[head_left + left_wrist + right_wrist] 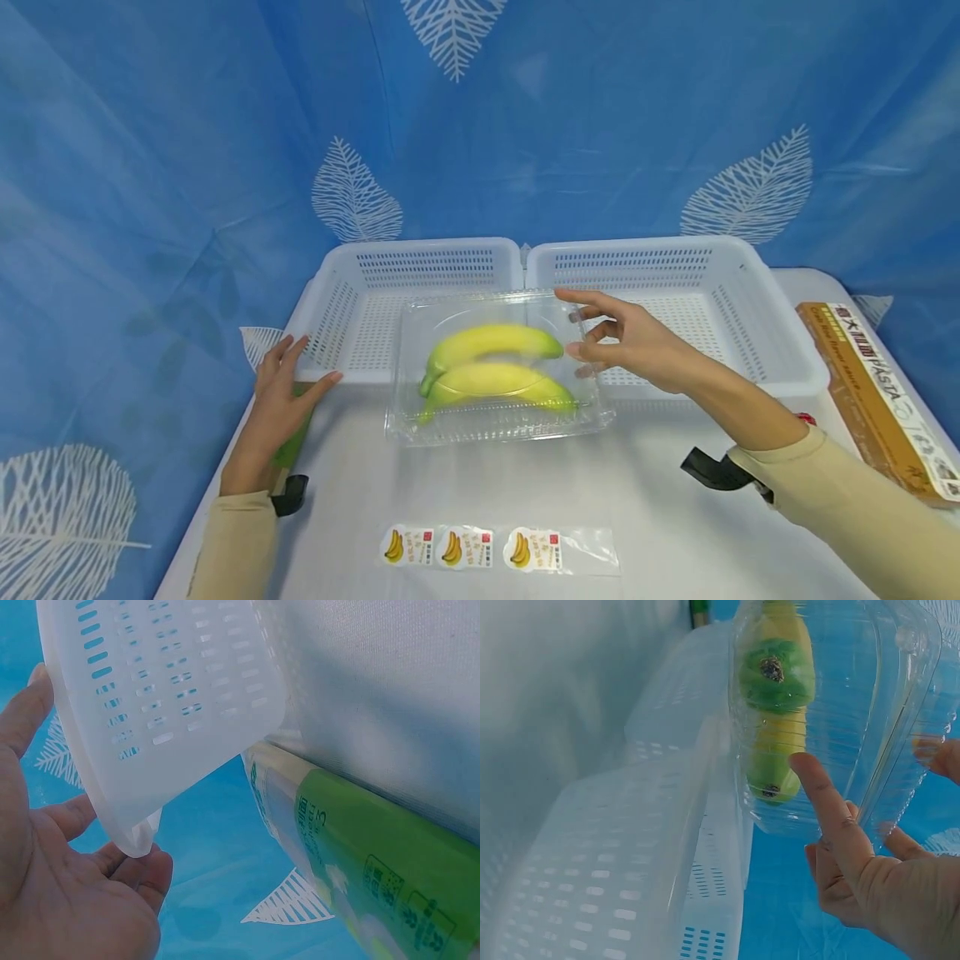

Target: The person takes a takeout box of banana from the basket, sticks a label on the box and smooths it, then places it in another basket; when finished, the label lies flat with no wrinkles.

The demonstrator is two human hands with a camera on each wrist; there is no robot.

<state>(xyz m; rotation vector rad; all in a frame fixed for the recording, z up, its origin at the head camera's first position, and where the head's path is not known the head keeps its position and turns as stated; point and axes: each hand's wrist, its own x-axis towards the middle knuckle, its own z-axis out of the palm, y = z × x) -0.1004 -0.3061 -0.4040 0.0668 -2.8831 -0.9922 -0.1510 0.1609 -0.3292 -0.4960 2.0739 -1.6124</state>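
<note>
A clear plastic clamshell box [501,425] with two yellow-green bananas [498,383] inside is held up in front of the two white baskets, overlapping both in the head view. My right hand [626,337] grips its right end, thumb and fingers on either side of the edge. In the right wrist view the banana ends [776,675] show through the box wall. At the near left corner of the left basket [360,375], my left hand [277,400] holds the rim, its thumb along the front side. The left wrist view shows fingers [154,874] curled at the basket's corner.
A second white basket [780,387] stands to the right. Beside it lies a brown pasta box [862,392]. A green spaghetti pack [360,840] is beneath my left hand. A strip of banana stickers [536,550] lies at the front of the white table [450,483].
</note>
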